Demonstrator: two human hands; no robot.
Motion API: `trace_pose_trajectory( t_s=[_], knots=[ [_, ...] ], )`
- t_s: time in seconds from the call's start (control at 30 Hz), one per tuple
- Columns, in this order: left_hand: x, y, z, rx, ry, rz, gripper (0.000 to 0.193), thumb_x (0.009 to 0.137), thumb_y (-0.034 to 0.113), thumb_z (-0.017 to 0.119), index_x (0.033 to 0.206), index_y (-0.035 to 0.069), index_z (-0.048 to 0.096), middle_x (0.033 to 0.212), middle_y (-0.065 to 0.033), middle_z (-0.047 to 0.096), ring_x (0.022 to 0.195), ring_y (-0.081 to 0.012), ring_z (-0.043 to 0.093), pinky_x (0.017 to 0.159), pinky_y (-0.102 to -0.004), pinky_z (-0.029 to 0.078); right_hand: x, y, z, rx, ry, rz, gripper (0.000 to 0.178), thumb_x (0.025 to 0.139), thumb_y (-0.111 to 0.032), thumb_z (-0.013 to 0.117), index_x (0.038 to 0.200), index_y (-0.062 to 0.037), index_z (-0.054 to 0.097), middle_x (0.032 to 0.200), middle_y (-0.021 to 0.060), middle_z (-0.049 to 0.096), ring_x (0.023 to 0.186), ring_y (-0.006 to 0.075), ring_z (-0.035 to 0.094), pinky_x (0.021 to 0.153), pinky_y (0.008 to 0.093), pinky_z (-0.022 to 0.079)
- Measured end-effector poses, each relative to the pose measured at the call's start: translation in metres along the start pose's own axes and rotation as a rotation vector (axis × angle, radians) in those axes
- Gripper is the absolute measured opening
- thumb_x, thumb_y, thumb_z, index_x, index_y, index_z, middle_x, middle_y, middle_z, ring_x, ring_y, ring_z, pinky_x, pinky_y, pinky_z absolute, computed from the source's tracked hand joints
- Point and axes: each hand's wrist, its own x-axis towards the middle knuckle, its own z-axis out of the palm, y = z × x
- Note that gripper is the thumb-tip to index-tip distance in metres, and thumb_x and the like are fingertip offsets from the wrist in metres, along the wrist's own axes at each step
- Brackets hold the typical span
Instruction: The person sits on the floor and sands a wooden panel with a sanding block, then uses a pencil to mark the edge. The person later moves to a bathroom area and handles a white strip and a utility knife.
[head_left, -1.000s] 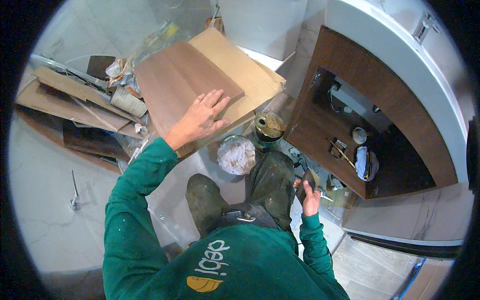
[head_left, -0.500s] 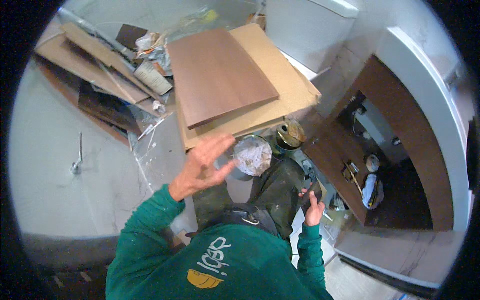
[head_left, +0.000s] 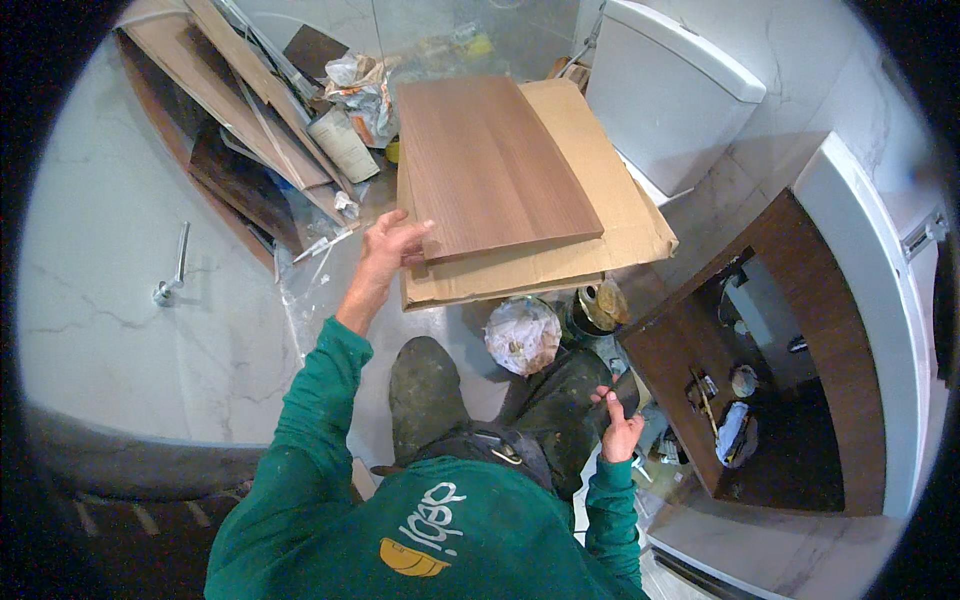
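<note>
My left hand [head_left: 388,248] is at the near left corner of a brown wood-grain panel [head_left: 505,170]. Its fingers are apart, with the fingertips at the panel's edge; a firm grip does not show. Beneath the panel lies a flat cardboard piece [head_left: 640,225], sticking out on the right and along the front. Beside my right thigh, my right hand [head_left: 620,432] is closed on a thin dark flat piece [head_left: 624,395], pinched between thumb and fingers. Part of that piece is hidden by the hand.
A bucket with a whitish lining [head_left: 522,335] and a dark open can [head_left: 598,308] stand before my knees. To the right is a brown cabinet [head_left: 680,350] with tools inside. Boards [head_left: 240,110] lean at the left; a toilet tank [head_left: 670,95] stands behind.
My left hand has moved forward from above the floor by the bucket to the panel's near left corner. My right hand keeps its dark piece. The view has shifted.
</note>
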Motion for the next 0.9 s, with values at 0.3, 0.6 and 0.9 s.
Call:
trace_pose_trajectory(
  t_s=[0.3,0.6,0.9],
  knots=[
    [-0.009,-0.010,0.019,0.029,-0.084,0.032,0.076,0.073,0.021,0.079,0.136,-0.003,0.044,0.113,-0.0111,0.064,0.101,-0.0218,0.062,0.086,-0.0353,0.050,-0.005,-0.006,-0.001,-0.181,-0.082,0.036,0.031,0.090,-0.011,0.064,0.118,0.0011,0.061,0.106,0.0075,0.068,0.090,0.0189,0.064,0.087,0.0321,0.049],
    [-0.020,0.003,0.024,0.678,0.293,0.680,0.067,0.070,0.024,0.081,0.123,-0.007,0.054,0.122,-0.0221,0.056,0.116,-0.0322,0.055,0.098,-0.0420,0.044,0.011,-0.011,0.043,-0.590,-0.200,-0.064,0.034,0.084,-0.019,0.067,0.113,-0.0026,0.064,0.100,0.0113,0.068,0.091,0.0205,0.063,0.083,0.0336,0.048],
    [-0.041,0.005,0.054,0.974,-0.123,1.108,0.051,0.066,0.020,0.078,0.109,0.001,0.060,0.116,-0.0163,0.055,0.114,-0.0346,0.051,0.102,-0.0474,0.038,0.001,-0.012,0.037,-0.630,-0.200,-0.130,0.039,0.084,-0.019,0.067,0.119,-0.0026,0.062,0.105,0.0119,0.067,0.096,0.0229,0.063,0.086,0.0349,0.048]
  ],
)
